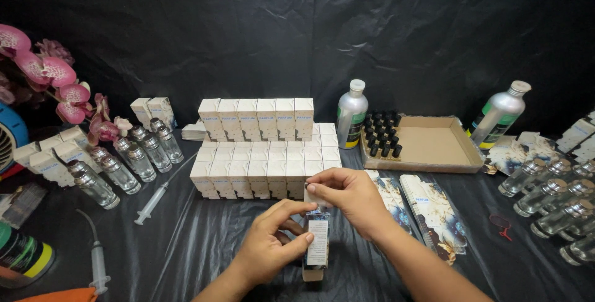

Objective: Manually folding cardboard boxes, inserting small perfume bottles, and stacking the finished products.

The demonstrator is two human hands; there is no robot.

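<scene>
**Both hands on one small carton at the front of the worktop**

Head view: The left hand is closed around the lower body of a small upright carton, thumb on the labelled front and fingers behind, which steadies it while it stands close to the near edge of the black-covered worktop. The right hand pinches the carton's top flap between thumb and fingertips, so one hand works as a brace and the other handles the fine end. The carton sits directly in front of the person, just ahead of the stacked white boxes, which lie in tidy rows within easy reach.

Supplies are sorted by kind around that centre. Clear glass bottles with metal collars lie grouped at the left beside a syringe; more glass bottles lie at the right. A cardboard tray holds black caps bunched in its left part. Two silver canisters stand upright on either side of the tray, well back from the hands. Flat printed sleeves lie just right of the right forearm. Pink artificial orchids sit at the far left.
</scene>
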